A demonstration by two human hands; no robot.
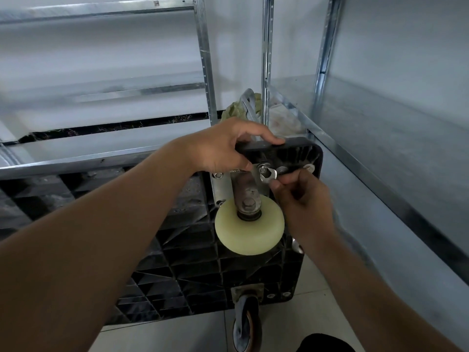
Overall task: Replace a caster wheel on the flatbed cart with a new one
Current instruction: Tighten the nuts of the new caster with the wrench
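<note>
**Technician:** Steel wrench (269, 177) sits on a mounting nut (262, 170) at the top corner of the cart (203, 262), and its seating looks shallow. What is the hazard?

**Supervisor:** Slippage. The right hand (304, 199) pinches the wrench with closed fingertips only, close to the caster plate. If the jaws ride off the nut under load, the knuckles would strike the plate or the deck ribs, and the nut corners could round.

**Technician:** And the left hand (223, 146)?

**Supervisor:** It is closed over the cart's upper edge, thumb beside the plate, steadying the deck. The cart stands on edge against the metal shelving (355, 153). Loosen that grip and the deck may shift or tip.

**Technician:** Condition of the caster?

**Supervisor:** The cream wheel (249, 226) looks clean and unworn, carried in a dull metal fork with an axle bolt (248, 205) through the hub. It is bolted near the deck's top right corner. A grey wheel (247, 323) at the lower corner looks darker and more scuffed. Whether every plate nut is fitted cannot be told.
</note>
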